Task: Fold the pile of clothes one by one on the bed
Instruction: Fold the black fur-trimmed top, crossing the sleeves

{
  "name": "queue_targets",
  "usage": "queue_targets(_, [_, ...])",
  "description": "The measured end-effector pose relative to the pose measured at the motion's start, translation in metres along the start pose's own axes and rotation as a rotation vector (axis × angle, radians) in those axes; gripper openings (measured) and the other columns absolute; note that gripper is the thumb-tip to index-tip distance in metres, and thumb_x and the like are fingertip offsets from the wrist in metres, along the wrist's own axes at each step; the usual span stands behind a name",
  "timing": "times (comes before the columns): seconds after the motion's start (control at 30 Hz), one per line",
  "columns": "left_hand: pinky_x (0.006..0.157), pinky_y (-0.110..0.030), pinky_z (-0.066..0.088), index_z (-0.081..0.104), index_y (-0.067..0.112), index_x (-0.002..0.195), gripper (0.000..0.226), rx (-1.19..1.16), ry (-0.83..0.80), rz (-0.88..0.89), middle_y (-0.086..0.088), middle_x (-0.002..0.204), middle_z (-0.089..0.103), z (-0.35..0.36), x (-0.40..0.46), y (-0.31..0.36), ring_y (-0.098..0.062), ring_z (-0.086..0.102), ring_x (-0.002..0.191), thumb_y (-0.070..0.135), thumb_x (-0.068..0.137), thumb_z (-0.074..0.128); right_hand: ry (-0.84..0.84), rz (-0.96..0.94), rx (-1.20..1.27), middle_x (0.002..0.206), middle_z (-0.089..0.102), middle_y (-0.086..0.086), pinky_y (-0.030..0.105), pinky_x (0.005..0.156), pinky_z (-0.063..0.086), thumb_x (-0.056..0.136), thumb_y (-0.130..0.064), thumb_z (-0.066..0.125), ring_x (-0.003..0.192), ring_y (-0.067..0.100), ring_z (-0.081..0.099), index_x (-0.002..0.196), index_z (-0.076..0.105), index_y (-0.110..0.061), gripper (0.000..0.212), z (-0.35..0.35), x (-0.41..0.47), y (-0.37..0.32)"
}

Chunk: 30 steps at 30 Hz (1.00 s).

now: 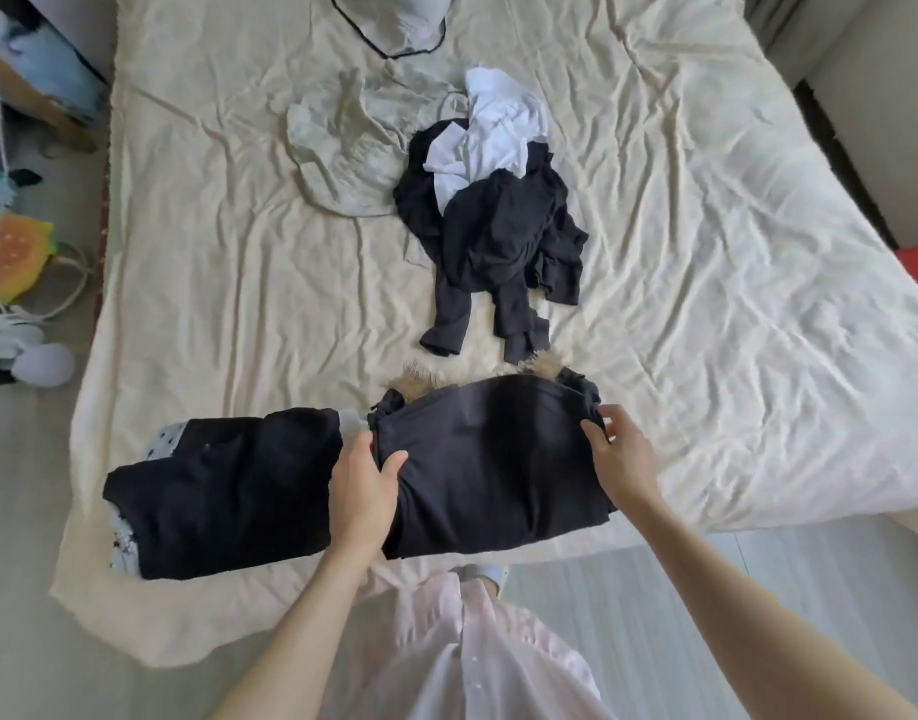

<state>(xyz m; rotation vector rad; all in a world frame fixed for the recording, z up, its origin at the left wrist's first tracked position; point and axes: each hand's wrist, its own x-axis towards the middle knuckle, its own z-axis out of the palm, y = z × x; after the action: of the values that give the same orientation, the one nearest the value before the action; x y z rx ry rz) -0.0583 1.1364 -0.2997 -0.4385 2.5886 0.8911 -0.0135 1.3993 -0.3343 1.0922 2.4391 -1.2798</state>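
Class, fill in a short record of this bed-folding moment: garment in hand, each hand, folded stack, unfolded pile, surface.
Garment in hand: dark folded coat with brown fur trim, lying at the near edge
Left hand: left hand grips the coat's left edge
Right hand: right hand pinches its right edge
Folded stack: black folded clothes, left of the coat
Unfolded pile: black and white crumpled clothes, mid-bed
Surface: wrinkled cream bed sheet
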Motion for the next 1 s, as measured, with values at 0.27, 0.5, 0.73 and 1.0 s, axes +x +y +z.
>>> queue_targets(0.27, [0.098,-0.036,0.043,0.010,0.012,0.149,0.073,0.553,-0.087,0.121,-0.017,0.151,0.019,0.045,0.039,-0.005,-0.032,0.037,0.131,0.024,0.094,0.057,-0.076,-0.024,-0.348,0.142,0.042,0.014,0.041,0.100,0.035,0.094,-0.025,0.053,0.128,0.033,0.038,0.143,0.035,-0.010,0.054,0.028,0.046,0.020])
queue_targets(0.5, [0.111,-0.062,-0.001,-0.024,0.037,0.145,0.116,0.809,-0.466,0.367,-0.009,0.151,-0.036,0.105,0.041,-0.035,-0.038,-0.028,0.139,0.067,0.074,0.063,-0.362,-0.575,-0.947,0.160,-0.006,0.006,0.043,0.118,0.000,0.085,-0.057,0.057,0.147,0.027,-0.007,0.152,0.010,-0.031,0.086,0.067,0.049,0.050])
queue_targets(0.73, [0.108,-0.067,-0.004,-0.027,0.040,0.142,0.118,0.830,-0.511,0.307,-0.006,0.148,-0.041,0.132,0.065,-0.057,-0.038,-0.034,0.136,0.072,0.070,0.062,-0.405,-0.546,-1.084,0.157,-0.023,0.006,0.046,0.118,-0.002,0.078,-0.075,0.046,0.146,0.028,-0.016,0.150,-0.011,-0.033,0.101,0.096,0.070,0.078])
queue_targets(1.0, [0.111,-0.063,0.006,-0.006,0.034,0.151,0.090,0.675,-0.560,0.303,-0.006,0.156,-0.025,0.096,0.053,-0.023,-0.032,-0.023,0.143,0.054,0.088,0.056,-0.365,-0.567,-0.958,0.161,-0.006,0.003,0.044,0.117,-0.005,0.087,-0.068,0.041,0.147,0.023,-0.008,0.151,0.000,-0.033,0.084,0.075,0.048,0.032])
